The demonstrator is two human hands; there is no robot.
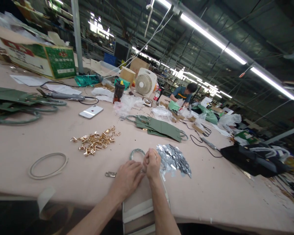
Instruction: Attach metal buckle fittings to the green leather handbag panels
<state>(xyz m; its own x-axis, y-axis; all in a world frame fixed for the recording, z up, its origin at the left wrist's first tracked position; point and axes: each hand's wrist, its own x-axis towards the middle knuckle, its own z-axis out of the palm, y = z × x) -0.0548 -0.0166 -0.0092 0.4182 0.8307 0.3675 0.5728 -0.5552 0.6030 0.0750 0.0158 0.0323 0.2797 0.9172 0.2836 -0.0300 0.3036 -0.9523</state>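
Note:
A pale bag piece [138, 213] with white edging extends over the table's front edge beneath my forearms. At its far end is a wrapped ring-shaped handle [137, 151]. My left hand [129, 176] lies over the piece, fingers bent toward the right. Beside it, my right hand [152, 161] is raised in a pinch at the piece; whatever is between the fingertips is too small to make out. A metal clasp plate [110, 174] lies left of my left hand. Flat silver metal pieces [173, 160] are heaped right of my right hand, and gold fittings [96, 141] form a pile farther left.
Green bag pieces [161, 128] lie beyond my hands, with more [12, 101] at far left. A phone [91, 111], a loose ring [48, 165], a dark cup [118, 92], a fan [145, 82] and a black bag [254, 158] are on the table. Another person [183, 93] sits farther back.

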